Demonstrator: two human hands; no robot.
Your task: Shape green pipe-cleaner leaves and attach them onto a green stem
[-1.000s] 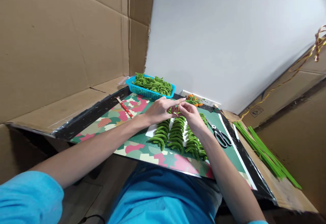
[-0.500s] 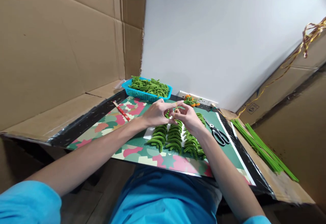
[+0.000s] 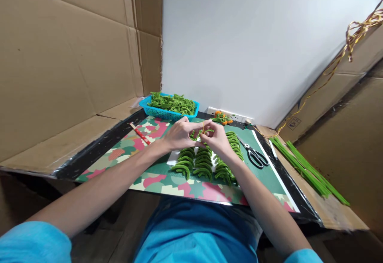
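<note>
My left hand (image 3: 181, 134) and my right hand (image 3: 218, 138) meet above the middle of the table mat. Between their fingertips is a thin orange-yellow strand (image 3: 203, 129), too small to make out fully. Both hands are closed in a pinch around it. Below them, curved fuzzy green pieces (image 3: 203, 163) lie in several rows on a white sheet (image 3: 172, 159). My hands and right forearm cover part of these rows. Black-handled scissors (image 3: 255, 157) rest to the right of the rows, their blades pointing away from me.
A blue basket (image 3: 167, 114) heaped with green fuzzy pieces stands at the back left. Orange-and-green fuzzy pieces (image 3: 222, 117) lie near a power strip (image 3: 239, 117). A red-handled cutter (image 3: 140, 133) is at left; long green stems (image 3: 302, 169) lie at right. Cardboard walls (image 3: 72, 47) flank the table.
The view has shifted slightly. My hands stay together over the rows, with the strand still between their fingertips and only small finger movements. The objects on the table lie as before.
</note>
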